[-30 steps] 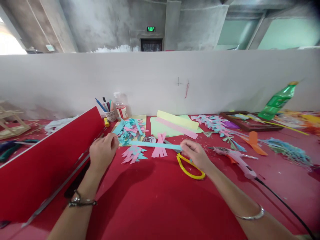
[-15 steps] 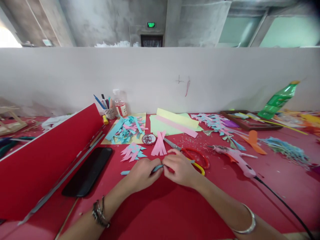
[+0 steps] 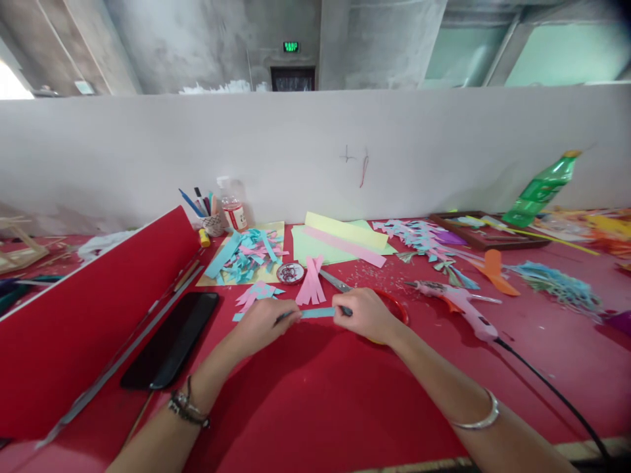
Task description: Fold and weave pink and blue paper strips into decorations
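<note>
A light blue paper strip (image 3: 315,313) stretches between my two hands just above the red table (image 3: 315,401). My left hand (image 3: 263,322) pinches the strip near its left part, with the end poking out beyond it. My right hand (image 3: 365,313) pinches the right end, fingers closed. Behind my right hand lie scissors with red and yellow handles (image 3: 394,303), partly hidden by that hand. Pink paper strips (image 3: 311,281) and a small pink-and-blue cut piece (image 3: 256,293) lie just beyond my hands.
A black phone (image 3: 172,338) and a metal ruler (image 3: 123,364) lie left, by a raised red board (image 3: 89,322). A pink glue gun (image 3: 458,302) with a black cord lies right. Behind are a pile of blue and pink scraps (image 3: 246,253), a pen cup (image 3: 211,220), green and yellow sheets (image 3: 340,240) and a green bottle (image 3: 539,190).
My hands came together from wide apart, drawing the blue strip toward me and folding or shortening it; now they have spread slightly along it. The phone, earlier under my left arm, is uncovered.
</note>
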The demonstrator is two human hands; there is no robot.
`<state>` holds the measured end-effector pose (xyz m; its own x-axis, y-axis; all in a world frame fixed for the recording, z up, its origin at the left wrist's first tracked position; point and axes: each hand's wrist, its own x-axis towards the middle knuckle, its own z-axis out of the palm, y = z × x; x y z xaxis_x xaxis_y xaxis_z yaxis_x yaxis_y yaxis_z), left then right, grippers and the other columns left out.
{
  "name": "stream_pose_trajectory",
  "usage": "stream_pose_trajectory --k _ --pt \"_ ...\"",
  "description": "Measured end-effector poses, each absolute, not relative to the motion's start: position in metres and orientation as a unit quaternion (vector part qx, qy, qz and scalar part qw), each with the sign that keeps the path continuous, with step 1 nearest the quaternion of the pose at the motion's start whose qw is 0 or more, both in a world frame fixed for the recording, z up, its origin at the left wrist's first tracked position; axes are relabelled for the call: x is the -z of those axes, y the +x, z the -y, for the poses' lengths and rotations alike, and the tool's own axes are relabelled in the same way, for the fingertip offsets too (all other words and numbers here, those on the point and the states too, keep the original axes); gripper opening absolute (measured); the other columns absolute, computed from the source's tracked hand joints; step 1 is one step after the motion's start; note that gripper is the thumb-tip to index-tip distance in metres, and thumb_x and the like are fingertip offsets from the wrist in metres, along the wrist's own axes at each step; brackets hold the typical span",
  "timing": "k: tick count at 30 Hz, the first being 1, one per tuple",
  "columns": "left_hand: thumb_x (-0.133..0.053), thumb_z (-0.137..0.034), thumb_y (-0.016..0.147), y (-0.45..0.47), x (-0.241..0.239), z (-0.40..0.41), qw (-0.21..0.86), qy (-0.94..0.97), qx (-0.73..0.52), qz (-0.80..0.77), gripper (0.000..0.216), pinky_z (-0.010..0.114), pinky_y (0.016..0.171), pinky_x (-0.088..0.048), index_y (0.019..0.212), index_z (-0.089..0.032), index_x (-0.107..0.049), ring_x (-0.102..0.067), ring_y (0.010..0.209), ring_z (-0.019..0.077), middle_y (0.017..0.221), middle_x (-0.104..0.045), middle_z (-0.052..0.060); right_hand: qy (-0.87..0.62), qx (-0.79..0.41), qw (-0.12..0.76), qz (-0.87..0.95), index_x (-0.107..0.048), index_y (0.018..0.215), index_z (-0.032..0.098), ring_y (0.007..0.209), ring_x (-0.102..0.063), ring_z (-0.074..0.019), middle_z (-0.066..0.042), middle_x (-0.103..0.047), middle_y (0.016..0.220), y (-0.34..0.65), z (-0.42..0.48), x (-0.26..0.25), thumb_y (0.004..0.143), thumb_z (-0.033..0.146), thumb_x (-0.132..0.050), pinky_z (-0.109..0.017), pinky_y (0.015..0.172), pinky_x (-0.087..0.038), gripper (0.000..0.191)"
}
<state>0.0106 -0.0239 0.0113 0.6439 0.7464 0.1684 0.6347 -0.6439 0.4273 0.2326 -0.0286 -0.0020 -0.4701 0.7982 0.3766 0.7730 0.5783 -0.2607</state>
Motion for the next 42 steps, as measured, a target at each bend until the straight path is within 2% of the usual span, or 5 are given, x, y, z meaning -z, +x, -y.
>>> stream_pose_trajectory --k 17,22,25,30,42 --pt "-0.034 -0.037 0.082 -0.025 -0.026 0.010 0.175 0.861 -0.192 -0.437 0.034 0.017 0.049 -0.030 0.067 -0.014 -0.054 -0.041 0.047 0.0073 0.051 -0.047 -0.004 -0.550 0.104 0.489 0.669 -0.047 0.062 0.017 0.053 -0.042 -0.0120 -0.001 -0.049 0.055 0.260 0.021 -0.009 0.073 0.016 -0.038 -0.023 0.055 -0.031 0.015" --pt "-0.035 -0.033 0.083 -0.006 -0.023 0.022 0.193 0.890 -0.144 -0.388 0.033 0.017 0.053 -0.032 0.063 -0.015 -0.055 -0.050 0.051 0.0078 0.054 -0.057 -0.002 -0.400 0.030 0.366 0.840 -0.051 0.094 0.016 0.086 -0.049 -0.0182 -0.007 -0.057 0.090 0.228 0.036 -0.009 0.076 0.026 -0.046 -0.031 0.078 -0.032 0.021" --pt "-0.038 -0.028 0.082 0.005 -0.021 0.027 0.153 0.909 -0.122 -0.369 0.029 0.018 0.053 -0.032 0.064 -0.016 -0.057 -0.052 0.053 0.0082 0.055 -0.059 -0.002 -0.365 0.018 0.278 0.888 -0.053 0.088 0.019 0.081 -0.051 -0.0146 -0.003 -0.060 0.084 0.210 0.043 -0.004 0.082 0.023 -0.041 -0.036 0.088 -0.023 0.015" --pt "-0.040 -0.021 0.080 0.017 -0.015 0.032 0.020 0.921 -0.132 -0.365 0.017 0.021 0.056 -0.034 0.083 -0.018 -0.056 -0.055 0.060 0.0115 0.071 -0.063 0.001 -0.371 -0.014 0.231 0.899 -0.055 0.077 0.016 0.064 -0.051 -0.0120 -0.002 -0.061 0.071 0.203 0.044 0.002 0.083 0.022 -0.040 -0.026 0.066 -0.030 0.017" --pt "-0.033 -0.014 0.079 0.021 -0.002 0.029 -0.191 0.929 -0.135 -0.285 0.023 0.025 0.049 -0.028 0.064 -0.016 -0.050 -0.042 0.040 0.0097 0.048 -0.051 0.000 -0.420 -0.192 0.305 0.833 -0.050 0.063 0.016 0.053 -0.042 -0.0082 0.002 -0.048 0.056 0.202 0.048 0.002 0.084 0.031 -0.037 -0.020 0.051 -0.025 0.029"
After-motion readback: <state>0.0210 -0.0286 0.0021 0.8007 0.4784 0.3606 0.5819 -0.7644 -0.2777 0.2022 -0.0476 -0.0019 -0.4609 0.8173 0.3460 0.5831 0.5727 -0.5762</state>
